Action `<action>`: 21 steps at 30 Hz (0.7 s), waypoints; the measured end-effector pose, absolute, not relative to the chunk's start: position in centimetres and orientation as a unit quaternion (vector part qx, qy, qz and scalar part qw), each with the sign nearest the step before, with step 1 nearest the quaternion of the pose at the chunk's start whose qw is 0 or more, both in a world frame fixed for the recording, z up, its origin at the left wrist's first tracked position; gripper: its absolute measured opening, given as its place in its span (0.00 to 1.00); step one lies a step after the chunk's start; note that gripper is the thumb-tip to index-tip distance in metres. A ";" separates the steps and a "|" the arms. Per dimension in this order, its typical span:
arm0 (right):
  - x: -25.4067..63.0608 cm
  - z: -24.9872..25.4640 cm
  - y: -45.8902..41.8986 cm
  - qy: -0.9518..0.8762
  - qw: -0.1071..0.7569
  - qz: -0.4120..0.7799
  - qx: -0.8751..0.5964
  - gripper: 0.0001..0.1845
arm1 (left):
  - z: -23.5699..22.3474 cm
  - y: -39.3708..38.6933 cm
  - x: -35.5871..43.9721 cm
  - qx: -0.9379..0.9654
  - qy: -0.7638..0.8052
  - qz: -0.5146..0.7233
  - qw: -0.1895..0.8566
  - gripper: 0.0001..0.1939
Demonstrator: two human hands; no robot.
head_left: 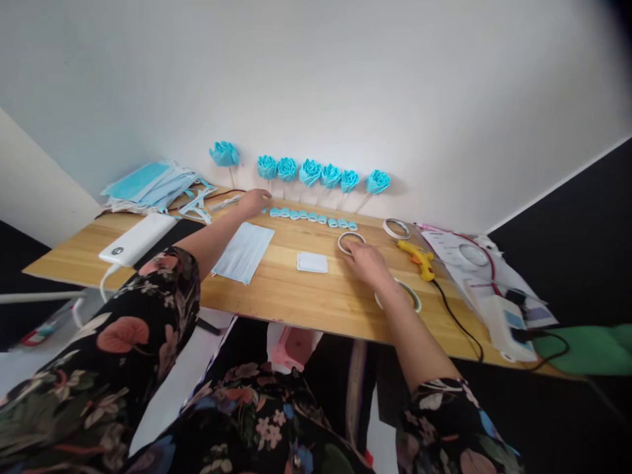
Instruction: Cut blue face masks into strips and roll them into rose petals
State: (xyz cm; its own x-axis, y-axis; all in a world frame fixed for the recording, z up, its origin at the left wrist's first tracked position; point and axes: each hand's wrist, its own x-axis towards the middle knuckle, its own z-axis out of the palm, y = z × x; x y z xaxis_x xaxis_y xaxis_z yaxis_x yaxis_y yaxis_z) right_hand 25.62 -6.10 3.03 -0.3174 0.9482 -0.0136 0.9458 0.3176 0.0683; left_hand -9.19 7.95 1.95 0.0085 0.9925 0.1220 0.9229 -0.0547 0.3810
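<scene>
“Touching the tape roll [340, 241], does the right hand [368, 262] grip it?”

“Its fingers meet the near rim; whether they pinch, the view cannot tell. The roll lies right of the middle, nearer the back edge of the table [281, 296].”

“And the left hand [254, 201]?”

“Near that edge, by the left end of the blue coils [313, 216]; its grip is hidden.”

“What could go wrong?”

“Drifting left fingers could scatter the coils, and a low right forearm could drag the larger ring [417, 303] beneath it.”

“Which way does the roll point?”

“It lies flat, opening upward; being round, it has no long axis.”
</scene>
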 end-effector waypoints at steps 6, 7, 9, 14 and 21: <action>25.9 2.5 -5.9 0.817 0.026 0.046 0.574 0.19 | 1.8 9.2 -12.7 0.741 0.642 0.187 0.070 0.21; 26.0 2.6 -5.8 0.814 0.030 0.050 0.578 0.19 | 1.7 9.1 -13.1 0.752 0.638 0.154 0.066 0.21; 26.2 2.8 -5.4 0.804 0.038 0.063 0.590 0.19 | 1.5 8.7 -13.6 0.773 0.623 0.101 0.060 0.21; 26.9 2.6 -3.9 0.765 0.035 0.078 0.638 0.19 | 0.6 7.5 -13.0 0.803 0.586 0.105 0.029 0.21; 28.1 3.0 -4.3 0.759 -0.066 0.079 0.643 0.22 | 0.9 6.9 -12.1 0.793 0.589 0.152 0.037 0.22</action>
